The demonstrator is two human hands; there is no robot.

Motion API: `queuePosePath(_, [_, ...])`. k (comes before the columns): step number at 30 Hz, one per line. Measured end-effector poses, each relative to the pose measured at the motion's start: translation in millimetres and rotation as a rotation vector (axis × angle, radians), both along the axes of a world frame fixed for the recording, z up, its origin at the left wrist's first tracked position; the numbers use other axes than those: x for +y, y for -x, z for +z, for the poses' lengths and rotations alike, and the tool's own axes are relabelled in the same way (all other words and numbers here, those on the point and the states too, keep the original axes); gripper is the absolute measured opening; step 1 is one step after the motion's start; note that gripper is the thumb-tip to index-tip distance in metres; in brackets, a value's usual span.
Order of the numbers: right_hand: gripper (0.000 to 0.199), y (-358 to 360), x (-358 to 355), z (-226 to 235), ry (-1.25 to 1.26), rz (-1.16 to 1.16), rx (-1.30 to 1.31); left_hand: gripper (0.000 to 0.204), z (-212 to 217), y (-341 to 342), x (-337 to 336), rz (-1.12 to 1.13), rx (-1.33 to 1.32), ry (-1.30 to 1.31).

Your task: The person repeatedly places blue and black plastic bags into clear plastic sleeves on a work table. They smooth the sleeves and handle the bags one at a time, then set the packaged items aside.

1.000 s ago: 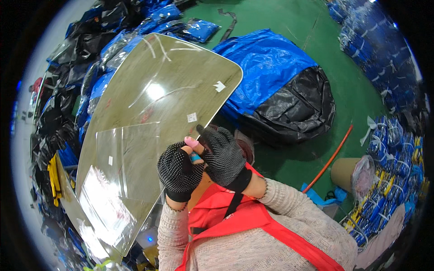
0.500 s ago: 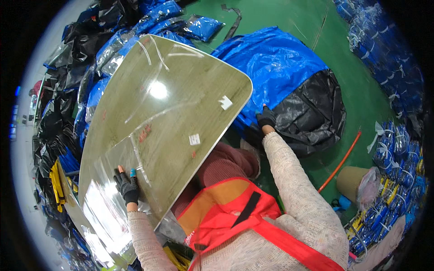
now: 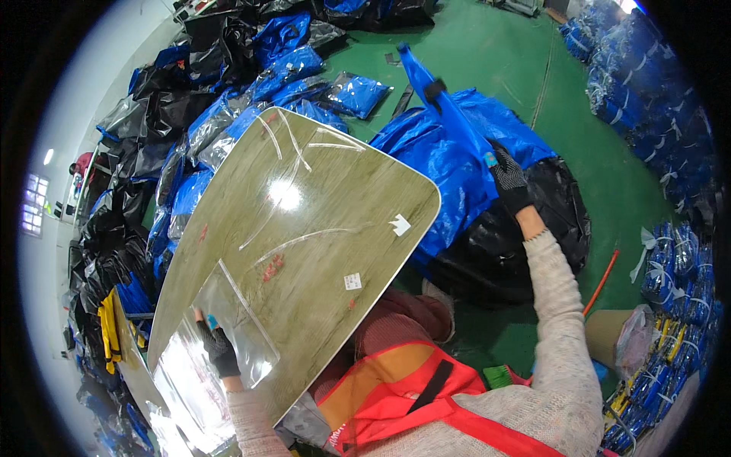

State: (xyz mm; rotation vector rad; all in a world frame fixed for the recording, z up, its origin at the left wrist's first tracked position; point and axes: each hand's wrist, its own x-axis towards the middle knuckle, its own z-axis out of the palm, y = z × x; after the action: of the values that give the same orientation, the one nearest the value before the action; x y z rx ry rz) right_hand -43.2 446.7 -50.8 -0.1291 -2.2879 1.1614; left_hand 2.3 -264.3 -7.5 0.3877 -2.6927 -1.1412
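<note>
Across the olive-brown, wood-grain table (image 3: 343,190) with the white rim, your two hands work well apart. Your left hand (image 3: 218,352), in a black knit glove, lies over the table's near left part, fingers extended and slightly spread, at a flat, clear plastic bag (image 3: 237,316); whether it presses or only hovers cannot be told. Your right hand (image 3: 509,180), in a black dotted glove, is past the table's right edge, fingers closed on a long, folded blue fabric piece (image 3: 455,122) with a black band. The piece lies over the large blue-and-black sheet heap (image 3: 518,236) right of the table.

Step in hand, judged from the pose: taking up the blue piece with the right hand, the left minding the bag. Bringing it toward the table would call for a firm hold and clearance over the rim (the rounded corner could catch a fold).

Hidden: some right fingertips and the piece's lower end, which merges with the heap. Glare masks the table's near left part; the bag's mouth cannot be located.
</note>
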Motion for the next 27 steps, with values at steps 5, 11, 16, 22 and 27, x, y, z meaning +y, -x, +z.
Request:
queuePosePath(5, [0.049, -98.8, -112.5, 161.9, 0.008, 0.933, -0.047, 0.069, 69.7, 26.0, 76.4, -0.619, -0.257, -1.139])
queuePosePath(11, [0.057, -233.6, -298.6, 137.0, -0.043, 2.019, -0.382, 0.057, 162.4, 37.0, 112.6, -0.839, -0.315, -0.681])
queuePosePath(16, [0.056, -283.4, -403.3, 76.5, 0.28, 2.142, -0.731, 0.049, 182.0, 35.3, 67.9, -0.748, -0.329, -0.341])
queuePosePath(22, [0.038, -232.0, -372.1, 128.5, -0.021, 1.689, -0.263, 0.044, 193.4, -21.0, -60.5, -0.508, -0.029, -0.37])
queuePosePath(27, [0.04, -86.1, -202.7, 131.5, -0.426, -0.062, 0.356, 0.051, 142.3, -63.8, -133.4, -0.555, -0.015, -0.206])
